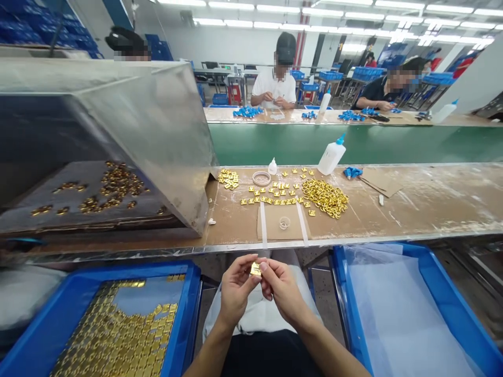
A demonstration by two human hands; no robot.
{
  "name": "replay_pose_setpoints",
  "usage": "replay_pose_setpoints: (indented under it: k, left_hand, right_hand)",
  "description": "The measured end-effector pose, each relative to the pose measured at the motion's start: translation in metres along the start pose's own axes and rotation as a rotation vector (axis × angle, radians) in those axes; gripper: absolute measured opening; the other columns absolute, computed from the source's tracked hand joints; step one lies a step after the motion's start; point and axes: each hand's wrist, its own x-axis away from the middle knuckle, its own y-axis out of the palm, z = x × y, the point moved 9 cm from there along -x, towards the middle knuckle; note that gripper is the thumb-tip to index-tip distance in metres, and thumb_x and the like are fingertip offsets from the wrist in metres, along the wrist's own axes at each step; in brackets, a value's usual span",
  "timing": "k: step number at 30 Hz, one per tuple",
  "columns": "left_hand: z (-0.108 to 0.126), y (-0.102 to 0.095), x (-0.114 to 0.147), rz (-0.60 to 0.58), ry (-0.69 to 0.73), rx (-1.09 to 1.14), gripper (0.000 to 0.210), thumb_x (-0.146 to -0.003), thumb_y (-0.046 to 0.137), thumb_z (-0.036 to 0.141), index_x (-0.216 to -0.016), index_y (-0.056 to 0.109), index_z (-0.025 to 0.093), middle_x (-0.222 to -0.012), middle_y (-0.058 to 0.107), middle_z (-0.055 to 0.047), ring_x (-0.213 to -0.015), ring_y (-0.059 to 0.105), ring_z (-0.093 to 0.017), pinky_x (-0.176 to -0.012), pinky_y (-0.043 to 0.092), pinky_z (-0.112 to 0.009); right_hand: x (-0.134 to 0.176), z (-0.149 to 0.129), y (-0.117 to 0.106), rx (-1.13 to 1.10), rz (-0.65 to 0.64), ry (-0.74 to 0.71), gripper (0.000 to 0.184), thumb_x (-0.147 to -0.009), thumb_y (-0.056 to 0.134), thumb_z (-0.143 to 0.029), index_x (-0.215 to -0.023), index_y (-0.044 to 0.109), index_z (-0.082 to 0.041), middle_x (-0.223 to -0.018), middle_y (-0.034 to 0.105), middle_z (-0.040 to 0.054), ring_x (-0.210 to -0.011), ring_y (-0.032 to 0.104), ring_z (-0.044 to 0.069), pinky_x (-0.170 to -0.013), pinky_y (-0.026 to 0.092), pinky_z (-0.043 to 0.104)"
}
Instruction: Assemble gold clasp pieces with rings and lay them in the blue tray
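Note:
Above my lap, a small square gold metal piece (255, 268) is pinched between both hands. My left hand (237, 290) grips its left side with thumb and fingers. On the other side, my right hand (281, 285) has thumb and forefinger closed on its edge. Beyond the hands, a cardboard pad (275, 230) with white tape strips carries a small clear cup (285, 223). Behind the pad lie rows of similar gold pieces (277, 201) and a heap of gold rings (325, 198). A round shallow dish (261, 178) and a small white dropper bottle (272, 166) stand there too.
At left is a metal hood (157, 120) with gold parts inside. A blue tray (188, 293) of gold pieces sits lower left; another blue tray (444, 293), lined with white sheets, is lower right. A large bottle (332, 157) stands beyond. Co-workers (274, 86) sit across the green belt (275, 141).

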Motion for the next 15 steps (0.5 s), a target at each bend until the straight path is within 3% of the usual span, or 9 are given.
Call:
replay_pose_setpoints:
  k: [5, 9, 12, 15]
  left_hand:
    - [0.011, -0.028, -0.005, 0.055, -0.005, 0.02, 0.041, -0.074, 0.087, 0.046, -0.102, 0.076, 0.018, -0.099, 0.082, -0.013, -0.088, 0.078, -0.025, -0.076, 0.062, -0.033]
    - [0.022, -0.073, -0.007, 0.155, -0.013, 0.06, 0.049, -0.071, 0.089, 0.047, -0.109, 0.075, 0.019, -0.097, 0.082, -0.011, -0.078, 0.076, -0.02, -0.074, 0.061, -0.03]
    - [0.018, -0.103, -0.005, 0.211, -0.043, 0.086, 0.049, -0.069, 0.09, 0.052, -0.101, 0.078, 0.017, -0.095, 0.082, -0.011, -0.077, 0.076, -0.022, -0.075, 0.062, -0.033]
    - [0.022, -0.129, -0.003, 0.298, 0.024, -0.047, 0.047, -0.072, 0.085, 0.058, -0.091, 0.079, 0.017, -0.084, 0.08, -0.01, -0.077, 0.075, -0.025, -0.073, 0.062, -0.036]
  right_hand:
    - [-0.018, 0.005, 0.018, 0.09, -0.083, 0.021, 0.064, -0.08, 0.061, -0.081, -0.072, 0.058, -0.018, -0.053, 0.049, -0.005, -0.041, 0.036, 0.007, -0.039, 0.029, 0.019]
    - [-0.04, -0.05, 0.039, 0.474, -0.178, -0.198, 0.059, -0.09, 0.054, -0.074, -0.076, 0.063, -0.018, -0.058, 0.061, 0.0002, -0.047, 0.051, 0.011, -0.043, 0.037, 0.021]
    - [-0.046, -0.092, 0.1, 0.822, -0.398, -0.405, 0.042, -0.103, 0.048, -0.049, -0.079, 0.065, -0.02, -0.064, 0.068, 0.0014, -0.054, 0.061, 0.013, -0.051, 0.045, 0.023]
    - [-0.048, -0.096, 0.196, 1.23, -0.669, -0.604, 0.022, -0.103, 0.051, -0.027, -0.092, 0.069, -0.02, -0.084, 0.075, 0.0053, -0.074, 0.072, 0.02, -0.067, 0.054, 0.028]
